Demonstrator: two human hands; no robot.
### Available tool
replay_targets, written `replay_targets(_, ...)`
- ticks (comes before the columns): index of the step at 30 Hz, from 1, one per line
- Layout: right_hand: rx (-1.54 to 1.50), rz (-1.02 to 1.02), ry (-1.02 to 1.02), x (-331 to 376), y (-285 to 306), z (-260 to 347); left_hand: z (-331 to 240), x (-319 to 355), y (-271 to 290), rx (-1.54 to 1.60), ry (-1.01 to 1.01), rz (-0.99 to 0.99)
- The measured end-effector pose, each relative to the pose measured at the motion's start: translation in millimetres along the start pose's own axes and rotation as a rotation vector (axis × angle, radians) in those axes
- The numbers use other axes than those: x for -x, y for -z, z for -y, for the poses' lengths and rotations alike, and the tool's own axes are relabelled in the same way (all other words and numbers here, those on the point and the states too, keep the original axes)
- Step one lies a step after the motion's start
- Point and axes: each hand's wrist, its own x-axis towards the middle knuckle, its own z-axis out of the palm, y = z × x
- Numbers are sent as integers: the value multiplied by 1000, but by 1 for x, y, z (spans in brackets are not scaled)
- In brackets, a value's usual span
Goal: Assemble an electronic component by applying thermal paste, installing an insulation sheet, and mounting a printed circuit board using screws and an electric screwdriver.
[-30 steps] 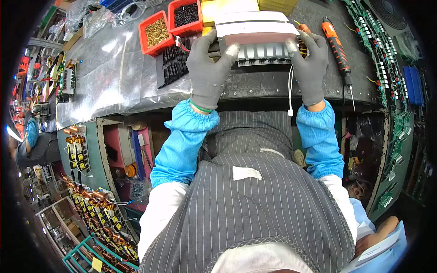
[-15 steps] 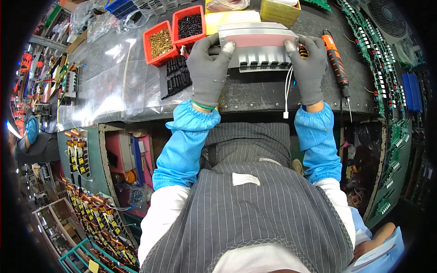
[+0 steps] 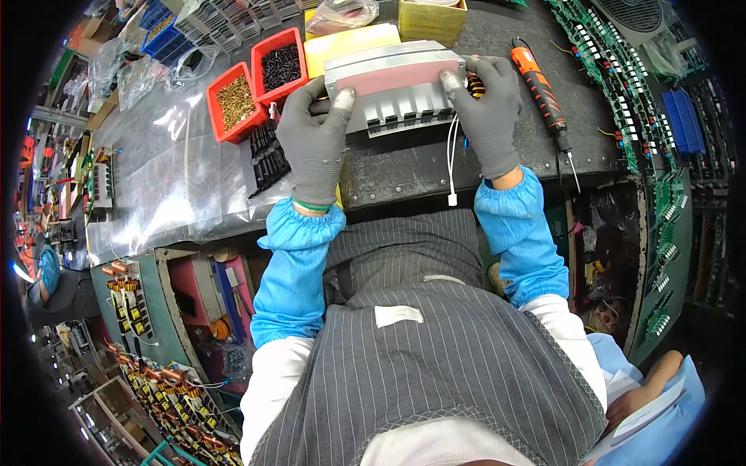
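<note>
In the head view, left of the orange-and-black plastic electric screwdriver (image 3: 540,89), our grey-gloved left hand (image 3: 315,128) and right hand (image 3: 489,109) still grip the silver, ridged metal block (image 3: 404,101), its flat pink strip (image 3: 398,78) now facing us more, so we are tilting it in hand.

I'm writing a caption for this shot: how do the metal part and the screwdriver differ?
The metal part is silver with a pink strip; the screwdriver is orange and black.
The metal part is broad; the screwdriver is long and slim.
The left hand and right hand hold the metal part; the screwdriver lies untouched on the bench.
</note>
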Motion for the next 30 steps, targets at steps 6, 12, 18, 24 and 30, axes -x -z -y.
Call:
replay_targets(6, 12, 2, 22, 6, 3, 2, -1, 7, 5, 14, 6, 43)
replay_targets(12, -35, 85, -27, 51, 29, 2, 5, 45, 22, -165, -180, 167)
replay_targets(18, 18, 100, 183, 48, 57, 27, 21, 52, 34, -231, -368, 188)
replay_targets(24, -56, 866, 191, 46, 27, 85, 27, 48, 32, -202, -320, 205)
replay_targets(30, -79, 1017, 143, 21, 19, 59, 28, 47, 34, -227, -340, 204)
